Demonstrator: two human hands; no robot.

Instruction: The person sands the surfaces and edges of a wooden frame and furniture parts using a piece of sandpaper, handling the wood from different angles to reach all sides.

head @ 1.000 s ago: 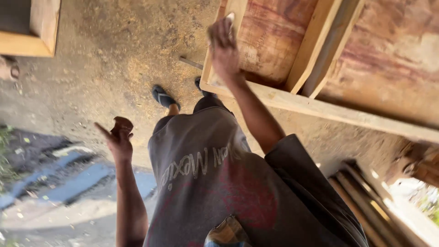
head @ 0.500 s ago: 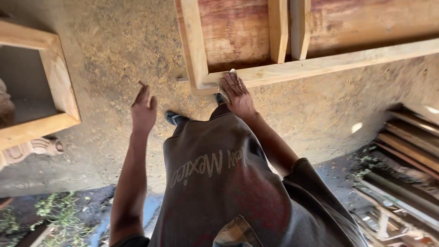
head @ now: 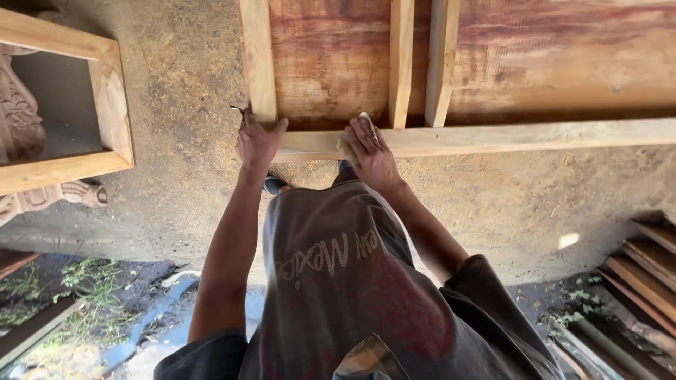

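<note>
Person's bent over a big wooden frame (head: 493, 137) lying on the dirt floor (head: 183, 84), seen from above w/ the dark printed shirt (head: 331, 281) filling the lower middle. Left hand (head: 258, 141) sits at the frame's near left corner, palm down, fingers (head: 280, 127) spread open and resting on the wood, not wrapped round anything; a small thin bit sticks out by the fingertips but can't tell what it is. Right hand (head: 370, 151) is just beside it on the pale front rail, pressing a small light pad, prob. a piece of sandpaper (head: 355, 130), flat against the rail; fingers curled down over it, gripping it against the wood. Frame has reddish-brown board backing (head: 331, 63) w/ two upright slats (head: 421, 60) running close together, meeting the front rail just right of the right hand. Off to the left, well apart, a smaller open wooden box frame (head: 105, 105) w/ a carved leg (head: 21, 112) showing behind it. Stack of planks (head: 644, 271) at the lower right, some weeds & dark ground at lower left. One sandalled foot (head: 276, 185) shows between the arms.
</note>
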